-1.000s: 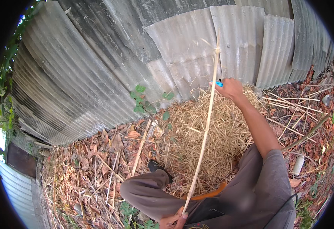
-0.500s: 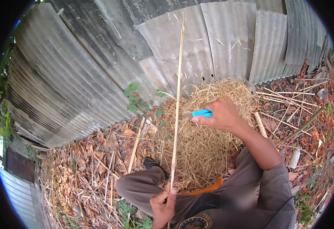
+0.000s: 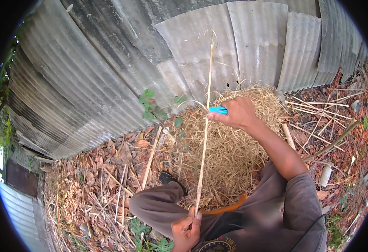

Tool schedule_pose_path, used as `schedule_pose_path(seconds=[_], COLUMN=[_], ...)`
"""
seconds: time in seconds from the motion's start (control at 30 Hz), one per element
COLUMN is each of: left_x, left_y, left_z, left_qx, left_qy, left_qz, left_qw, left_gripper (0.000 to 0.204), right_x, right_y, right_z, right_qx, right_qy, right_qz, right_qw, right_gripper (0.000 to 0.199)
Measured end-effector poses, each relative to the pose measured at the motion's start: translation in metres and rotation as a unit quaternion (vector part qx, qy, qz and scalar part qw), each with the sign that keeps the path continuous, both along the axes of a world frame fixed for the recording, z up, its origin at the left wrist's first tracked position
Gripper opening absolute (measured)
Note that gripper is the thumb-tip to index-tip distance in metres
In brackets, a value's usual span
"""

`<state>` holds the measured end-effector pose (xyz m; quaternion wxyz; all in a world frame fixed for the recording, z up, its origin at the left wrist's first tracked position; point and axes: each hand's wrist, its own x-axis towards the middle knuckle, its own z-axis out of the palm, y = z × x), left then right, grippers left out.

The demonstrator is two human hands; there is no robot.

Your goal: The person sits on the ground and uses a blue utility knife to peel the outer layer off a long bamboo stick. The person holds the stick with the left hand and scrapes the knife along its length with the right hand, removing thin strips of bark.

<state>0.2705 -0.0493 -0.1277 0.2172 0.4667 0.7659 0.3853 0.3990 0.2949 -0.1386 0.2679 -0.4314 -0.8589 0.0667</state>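
My left hand [image 3: 186, 229] grips the lower end of a long thin pale bamboo strip [image 3: 205, 126], low in the view above my bent knee. The strip rises almost straight up in front of the metal wall. My right hand [image 3: 236, 113] holds a small blue-handled cutter [image 3: 218, 110] pressed against the strip about halfway up. Behind both hands lies a heap of dry straw-like shavings [image 3: 230, 151].
A corrugated grey metal wall [image 3: 129, 63] curves across the top. Dry leaves and loose sticks [image 3: 104, 185] cover the ground at left; more cut strips [image 3: 318, 113] lie at right. A small green plant [image 3: 152, 105] grows at the wall's foot. A white tube [image 3: 324, 176] lies right.
My right hand with the blue cutter has slid down the strip from near its top to the middle. The strip has swung from leaning right to almost upright.
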Motion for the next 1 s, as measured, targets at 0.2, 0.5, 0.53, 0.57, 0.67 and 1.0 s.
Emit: schedule_pose_path(seconds=[0.2,0.5,0.53,0.57,0.67,1.0], left_x=[-0.005,-0.002,-0.005,-0.008,-0.005,0.003], left_y=[-0.014,-0.045,-0.048,-0.05,-0.069,-0.057], left_z=[0.0,-0.024,-0.027,-0.03,-0.056,-0.045], left_qx=[-0.107,-0.178,-0.184,-0.187,-0.138,-0.264], left_qy=[-0.009,-0.024,0.001,0.028,0.009,-0.073], left_qz=[-0.009,-0.086,-0.125,-0.158,-0.163,-0.11], left_qw=[0.994,0.98,0.975,0.969,0.977,0.956], left_gripper=[0.028,0.022,0.023,0.024,0.022,0.025], right_x=[0.005,0.059,0.074,0.086,0.126,0.219], right_y=[0.018,0.096,0.109,0.12,0.136,0.131], right_z=[-0.002,-0.006,-0.012,-0.018,-0.036,-0.105], right_qx=[0.051,-0.011,-0.009,-0.005,-0.021,0.121], right_qy=[0.0,0.007,0.008,0.013,0.007,-0.253], right_qz=[-0.009,-0.176,-0.198,-0.216,-0.269,-0.141], right_qw=[0.999,0.984,0.98,0.976,0.963,0.949], right_gripper=[0.084,0.083,0.083,0.083,0.08,0.08])
